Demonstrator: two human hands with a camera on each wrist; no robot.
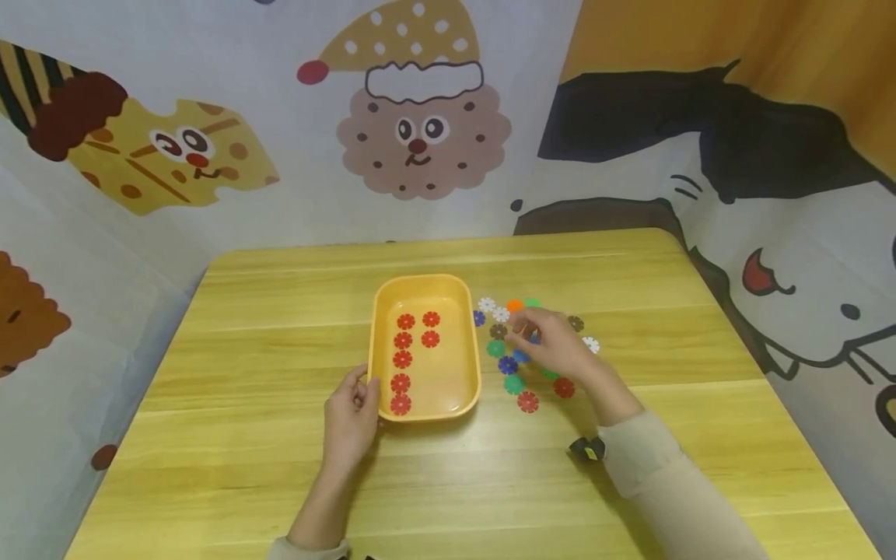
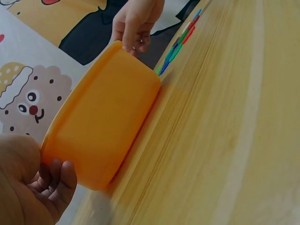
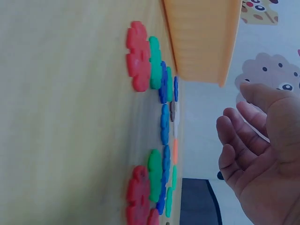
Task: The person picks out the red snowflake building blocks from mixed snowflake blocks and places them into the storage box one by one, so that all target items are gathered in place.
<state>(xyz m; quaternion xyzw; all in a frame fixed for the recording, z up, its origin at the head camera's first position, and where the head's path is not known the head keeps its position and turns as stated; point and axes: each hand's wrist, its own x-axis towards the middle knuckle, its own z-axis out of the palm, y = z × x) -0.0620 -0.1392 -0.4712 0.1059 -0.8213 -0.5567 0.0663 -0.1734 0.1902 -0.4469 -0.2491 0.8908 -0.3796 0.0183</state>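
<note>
A yellow plastic tray (image 1: 448,381) lies on the table, with several red flower-shaped discs (image 1: 402,359) in it, in a longer left column and a short right one. My left hand (image 1: 352,416) grips its near left side, thumb at the rim and fingers curled against the outer wall. Right of the tray, my right hand (image 1: 556,342) hovers over loose flower discs, hiding some of them. Its fingers are loosely bent in the right wrist view, and nothing shows between them. Among the loose pieces are a red disc (image 1: 528,402), a dark blue disc (image 1: 507,365) and a green disc (image 1: 514,384).
White discs (image 1: 486,305) and an orange disc (image 1: 515,306) lie at the far side of the loose group. Another red disc (image 1: 564,387) is near my right forearm. The wooden table (image 1: 266,334) meets a cartoon-printed cloth (image 1: 294,210) behind it.
</note>
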